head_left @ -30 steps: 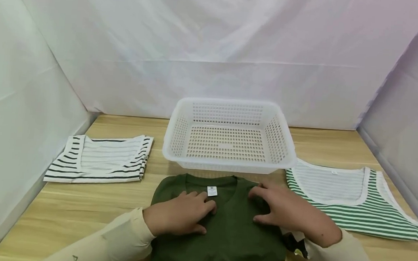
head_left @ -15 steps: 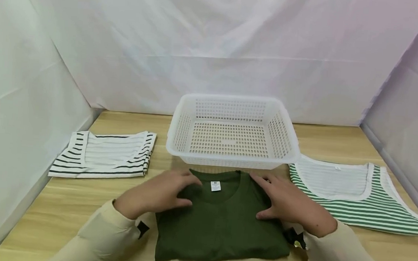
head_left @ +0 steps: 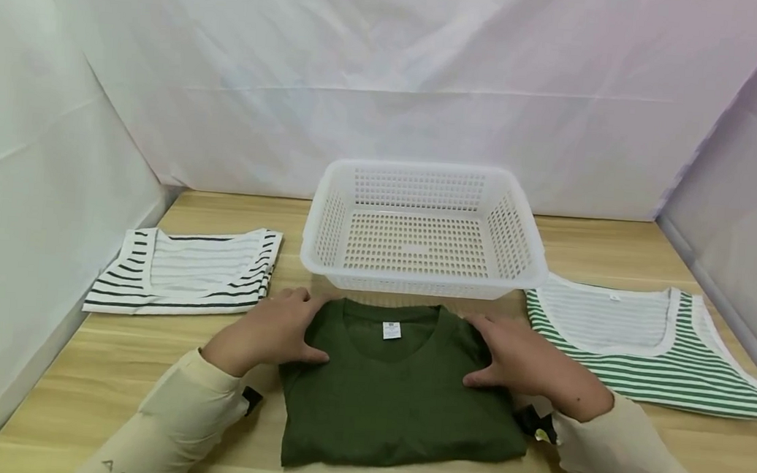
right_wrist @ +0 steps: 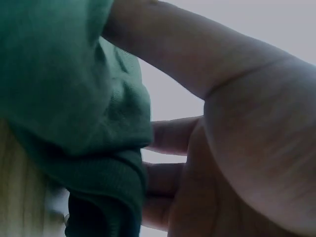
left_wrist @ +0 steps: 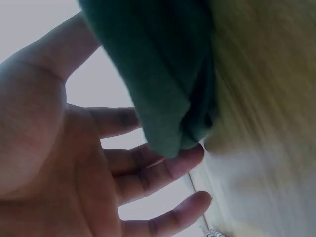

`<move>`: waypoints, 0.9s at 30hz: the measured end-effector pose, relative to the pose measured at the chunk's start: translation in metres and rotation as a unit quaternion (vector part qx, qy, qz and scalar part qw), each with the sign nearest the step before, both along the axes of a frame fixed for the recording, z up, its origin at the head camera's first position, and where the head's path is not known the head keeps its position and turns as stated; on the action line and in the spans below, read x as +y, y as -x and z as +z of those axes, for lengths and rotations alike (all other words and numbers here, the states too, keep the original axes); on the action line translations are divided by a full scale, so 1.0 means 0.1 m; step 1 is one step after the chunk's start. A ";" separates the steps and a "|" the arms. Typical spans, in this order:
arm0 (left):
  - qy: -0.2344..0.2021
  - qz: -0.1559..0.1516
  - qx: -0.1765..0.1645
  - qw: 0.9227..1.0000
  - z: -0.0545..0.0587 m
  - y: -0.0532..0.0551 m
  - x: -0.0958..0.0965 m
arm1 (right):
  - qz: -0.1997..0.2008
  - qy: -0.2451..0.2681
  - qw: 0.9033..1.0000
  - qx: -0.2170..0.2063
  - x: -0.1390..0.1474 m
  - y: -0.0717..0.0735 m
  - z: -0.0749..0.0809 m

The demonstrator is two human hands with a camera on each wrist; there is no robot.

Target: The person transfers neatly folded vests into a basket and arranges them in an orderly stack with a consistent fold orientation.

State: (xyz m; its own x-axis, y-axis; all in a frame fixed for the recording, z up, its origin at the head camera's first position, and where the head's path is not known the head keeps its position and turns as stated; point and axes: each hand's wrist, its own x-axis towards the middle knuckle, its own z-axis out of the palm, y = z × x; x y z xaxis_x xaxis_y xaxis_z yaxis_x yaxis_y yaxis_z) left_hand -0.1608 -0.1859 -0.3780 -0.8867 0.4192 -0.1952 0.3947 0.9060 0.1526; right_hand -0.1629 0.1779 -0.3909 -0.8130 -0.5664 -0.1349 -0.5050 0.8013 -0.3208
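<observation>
A folded dark green T-shirt (head_left: pixel 399 406) lies in front of the basket, its collar and white label facing up. My left hand (head_left: pixel 273 335) is at the shirt's left shoulder edge, thumb over the top. In the left wrist view, its fingers (left_wrist: pixel 163 175) are spread and nearly straight beside the hanging fabric fold. At the right shoulder edge is my right hand (head_left: pixel 521 360), its thumb on the cloth. The right wrist view shows its fingers (right_wrist: pixel 170 133) behind the layered edge, their tips hidden by the fabric.
A white perforated plastic basket (head_left: pixel 422 278) stands behind the shirt, with nothing in it. A folded black-and-white striped top (head_left: pixel 179 303) lies left on the wooden table (head_left: pixel 104 386). A green-and-white striped tank top (head_left: pixel 659 377) lies right. White cloth walls (head_left: pixel 413 122) surround the table.
My left hand has moved from the shirt's front outward to its left edge. The right hand stays at the right edge, with slightly shifted fingers. The head view has tilted a little.
</observation>
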 end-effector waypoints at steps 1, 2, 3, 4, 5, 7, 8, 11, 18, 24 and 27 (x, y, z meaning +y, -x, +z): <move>-0.003 -0.001 -0.001 1.000 -0.01 0.01 0.00 | -0.005 0.000 1.000 -0.011 0.00 0.01 0.00; -0.008 -0.002 -0.004 1.000 -0.02 0.01 0.00 | -0.010 0.002 1.000 -0.020 -0.01 0.01 0.00; -0.014 -0.002 -0.007 1.000 -0.02 0.02 0.01 | -0.012 0.006 0.999 -0.029 -0.01 0.02 0.00; -0.019 -0.001 -0.013 1.000 -0.03 0.03 0.01 | -0.014 0.010 0.999 -0.034 -0.01 0.02 -0.01; -0.025 0.002 -0.018 1.000 -0.04 0.03 0.01 | -0.017 0.014 0.999 -0.040 -0.02 0.02 -0.01; -0.038 0.010 -0.027 0.999 -0.05 0.04 0.02 | -0.015 0.023 0.999 -0.036 -0.02 0.03 -0.02; -0.043 0.014 -0.032 0.998 -0.05 0.05 0.02 | -0.013 0.028 0.999 -0.033 -0.02 0.03 -0.03; -0.055 0.017 -0.042 0.997 -0.07 0.07 0.03 | -0.002 0.041 0.998 -0.039 -0.03 0.02 -0.05; -0.098 -0.003 -0.104 0.990 -0.07 0.11 -0.04 | 0.022 0.062 0.995 -0.080 0.01 0.00 -0.02; -0.183 -0.012 -0.114 0.976 -0.05 0.19 -0.07 | 0.033 0.071 0.991 -0.112 0.11 0.03 0.11; -0.213 0.013 -0.091 0.973 -0.05 0.20 -0.05 | 0.024 0.076 0.989 -0.127 0.15 0.04 0.15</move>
State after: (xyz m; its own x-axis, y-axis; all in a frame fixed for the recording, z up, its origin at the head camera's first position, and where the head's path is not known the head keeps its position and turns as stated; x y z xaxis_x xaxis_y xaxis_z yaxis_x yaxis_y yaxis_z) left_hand -0.1810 -0.1907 -0.3834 -0.8653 0.4735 -0.1644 0.3029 0.7553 0.5812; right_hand -0.1669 0.1931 -0.3764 -0.7351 -0.6333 -0.2421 -0.4292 0.7110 -0.5570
